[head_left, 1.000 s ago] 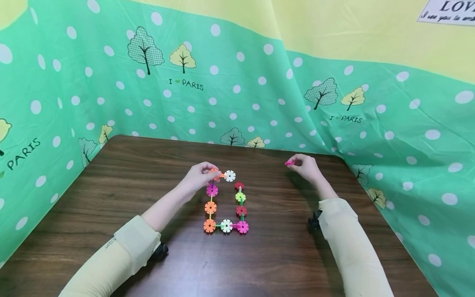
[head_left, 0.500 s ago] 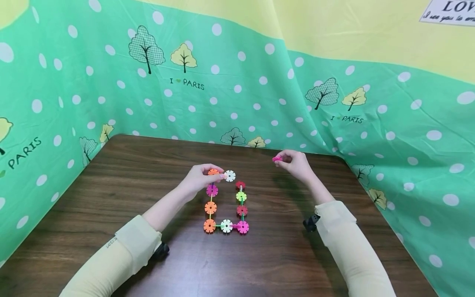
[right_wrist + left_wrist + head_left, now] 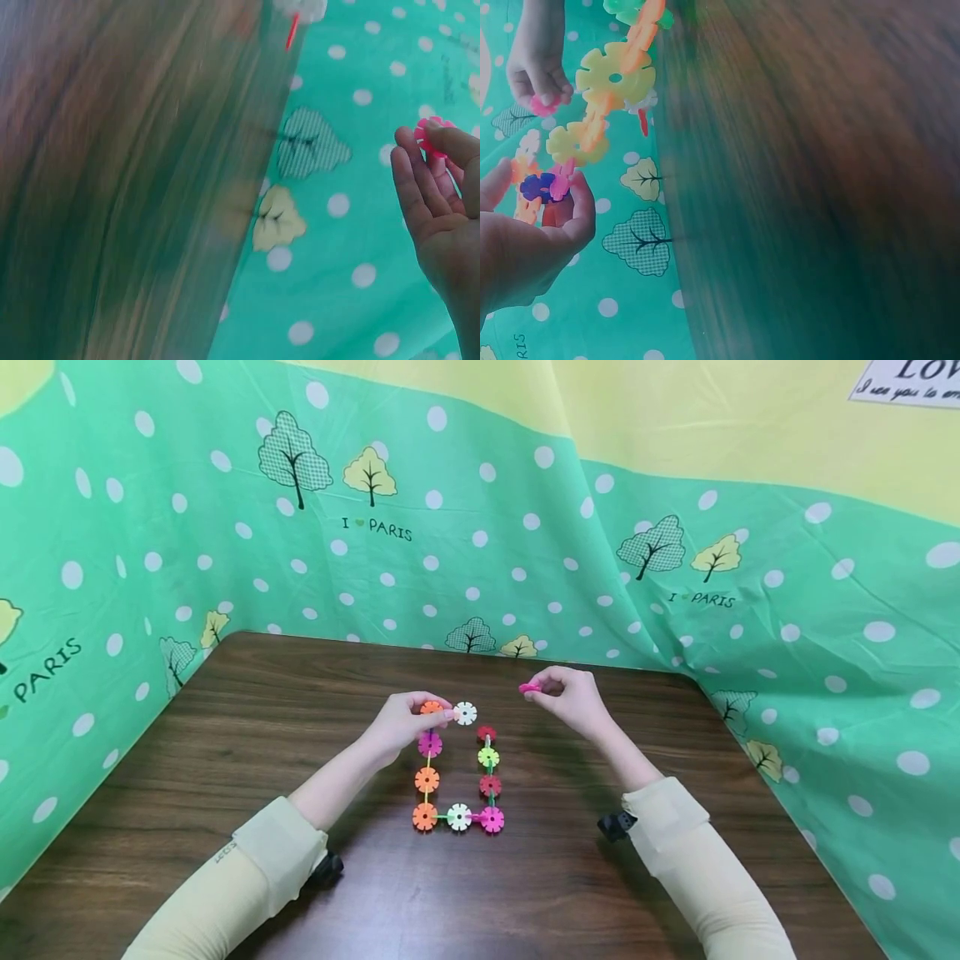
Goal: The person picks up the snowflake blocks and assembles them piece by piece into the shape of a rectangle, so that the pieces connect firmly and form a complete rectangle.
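A chain of plastic snowflake discs, bent into a nearly closed rectangle, hangs upright over the table in the head view. My left hand (image 3: 397, 725) pinches it at the upper left corner, by an orange disc (image 3: 431, 707). A white disc (image 3: 465, 713) ends the top arm, with a gap between it and the red disc (image 3: 487, 733) topping the right side. The bottom row has an orange disc (image 3: 424, 817), a white disc and a pink disc (image 3: 492, 819). To the right, apart from the chain, my right hand (image 3: 576, 700) pinches a loose pink snowflake disc (image 3: 429, 139) between thumb and fingers.
The dark wooden table (image 3: 300, 685) lies beneath both hands. A green and yellow printed cloth (image 3: 480, 527) stands behind it and along both sides. Dark wrist cameras (image 3: 617, 827) sit under the pale sleeves.
My right hand has moved left with the pink snowflake disc, closer to the chain. The left hand has shifted its fingers slightly on the chain's top corner and otherwise stays put.
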A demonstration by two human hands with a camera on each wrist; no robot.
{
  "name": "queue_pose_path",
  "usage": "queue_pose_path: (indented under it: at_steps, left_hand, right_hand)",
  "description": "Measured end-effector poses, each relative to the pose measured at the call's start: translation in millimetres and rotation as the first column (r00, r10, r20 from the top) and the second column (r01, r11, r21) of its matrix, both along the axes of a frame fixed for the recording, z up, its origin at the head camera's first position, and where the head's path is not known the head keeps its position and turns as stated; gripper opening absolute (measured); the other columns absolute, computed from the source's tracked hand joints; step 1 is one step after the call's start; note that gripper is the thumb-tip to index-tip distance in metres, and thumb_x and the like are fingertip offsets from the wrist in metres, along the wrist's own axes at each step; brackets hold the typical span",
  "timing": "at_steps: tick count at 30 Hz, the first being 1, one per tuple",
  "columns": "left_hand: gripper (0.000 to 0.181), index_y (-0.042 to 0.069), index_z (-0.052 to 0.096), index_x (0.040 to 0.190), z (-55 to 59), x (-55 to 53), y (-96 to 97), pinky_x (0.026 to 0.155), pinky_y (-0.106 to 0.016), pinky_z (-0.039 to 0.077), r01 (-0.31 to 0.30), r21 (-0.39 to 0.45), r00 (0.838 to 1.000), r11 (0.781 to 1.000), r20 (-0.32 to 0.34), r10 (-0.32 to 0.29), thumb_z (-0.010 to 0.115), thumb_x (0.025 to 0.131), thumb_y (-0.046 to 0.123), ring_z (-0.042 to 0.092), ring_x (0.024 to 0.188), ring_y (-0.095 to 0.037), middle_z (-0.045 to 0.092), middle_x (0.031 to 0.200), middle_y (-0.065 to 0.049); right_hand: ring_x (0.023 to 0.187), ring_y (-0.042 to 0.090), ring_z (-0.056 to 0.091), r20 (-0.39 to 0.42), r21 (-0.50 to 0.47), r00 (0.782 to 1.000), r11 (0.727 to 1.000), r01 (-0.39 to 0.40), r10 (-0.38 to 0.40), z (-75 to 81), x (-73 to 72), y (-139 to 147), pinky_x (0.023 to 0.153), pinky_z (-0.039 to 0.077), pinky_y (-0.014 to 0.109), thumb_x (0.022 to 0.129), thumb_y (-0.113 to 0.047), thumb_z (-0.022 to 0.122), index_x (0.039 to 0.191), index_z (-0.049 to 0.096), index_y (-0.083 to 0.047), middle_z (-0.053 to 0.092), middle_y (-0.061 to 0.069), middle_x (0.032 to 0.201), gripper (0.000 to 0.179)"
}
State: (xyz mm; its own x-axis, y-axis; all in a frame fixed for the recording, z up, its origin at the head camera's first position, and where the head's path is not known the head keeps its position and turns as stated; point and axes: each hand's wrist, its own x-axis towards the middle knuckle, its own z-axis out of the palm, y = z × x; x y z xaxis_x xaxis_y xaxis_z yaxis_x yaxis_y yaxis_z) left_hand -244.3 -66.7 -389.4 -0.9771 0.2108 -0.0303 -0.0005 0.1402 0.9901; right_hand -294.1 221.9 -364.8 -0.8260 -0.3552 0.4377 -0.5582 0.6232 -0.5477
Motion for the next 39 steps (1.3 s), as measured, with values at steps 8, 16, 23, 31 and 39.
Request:
queue_pose_path:
  at_steps: [8, 16, 23, 31, 39]
  left_hand:
    - [0.024, 0.005, 0.069, 0.101, -2.5, -2.5, 2.3, 0.053, -0.024, 0.042, -0.011, 0.015, 1.0, 1.0, 0.013, 0.011, 0.072, 0.084, 0.022, 0.054, 0.065, -0.013, 0.066, 0.08, -0.008]
    - [0.027, 0.003, 0.069, 0.101, -2.5, -2.0, 3.5, 0.051, -0.021, 0.04, -0.017, 0.032, 1.0, 0.999, 0.015, 0.017, 0.073, 0.083, 0.023, 0.053, 0.063, -0.012, 0.066, 0.082, -0.012]
    - [0.026, 0.003, 0.068, 0.104, -3.0, -2.8, 4.0, 0.051, -0.021, 0.041, -0.006, 0.037, 1.0, 0.999, 0.031, 0.005, 0.071, 0.085, 0.021, 0.056, 0.069, -0.016, 0.065, 0.094, -0.025]
    - [0.025, 0.001, 0.067, 0.106, 14.2, 11.2, 4.5, 0.056, -0.023, 0.043, 0.028, -0.001, 1.0, 1.0, 0.005, -0.028, 0.067, 0.089, 0.018, 0.06, 0.072, -0.017, 0.065, 0.096, -0.026]
    - [0.02, 0.005, 0.068, 0.104, -5.4, 0.5, 3.6, 0.059, -0.024, 0.047, 0.039, 0.002, 0.999, 0.999, -0.026, -0.039, 0.065, 0.09, 0.02, 0.061, 0.093, -0.04, 0.066, 0.094, -0.024]
  right_hand:
    - [0.069, 0.007, 0.064, -0.051, -0.04, 0.994, 0.995, -0.096, 0.094, -3.0, 17.9, -29, 0.062, 0.054, 0.023, 0.078, -0.011, 0.077, 0.084, 0.073, -0.013, 0.07, -0.002, 0.081, 0.008]
    - [0.069, 0.006, 0.061, -0.098, -0.059, 0.982, 0.985, -0.165, 0.158, -9.3, 25.8, -45, 0.06, 0.053, 0.022, 0.077, -0.007, 0.077, 0.08, 0.074, -0.013, 0.067, -0.004, 0.078, 0.008]
    - [0.07, 0.01, 0.06, -0.126, -0.057, 0.973, 0.978, -0.201, 0.193, -13.1, 27.7, -51, 0.061, 0.054, 0.027, 0.076, -0.002, 0.076, 0.08, 0.074, -0.01, 0.064, -0.001, 0.08, 0.009]
    - [0.068, 0.009, 0.06, -0.189, -0.026, 0.959, 0.975, -0.222, 0.214, -14.8, 30.2, -56, 0.061, 0.053, 0.021, 0.074, 0.0, 0.075, 0.081, 0.074, -0.009, 0.063, -0.002, 0.079, 0.011]
    - [0.067, 0.014, 0.059, -0.225, -0.021, 0.949, 0.973, -0.232, 0.221, -15.8, 32.3, -59, 0.06, 0.05, 0.023, 0.074, -0.001, 0.078, 0.076, 0.074, -0.007, 0.063, -0.002, 0.076, 0.007]
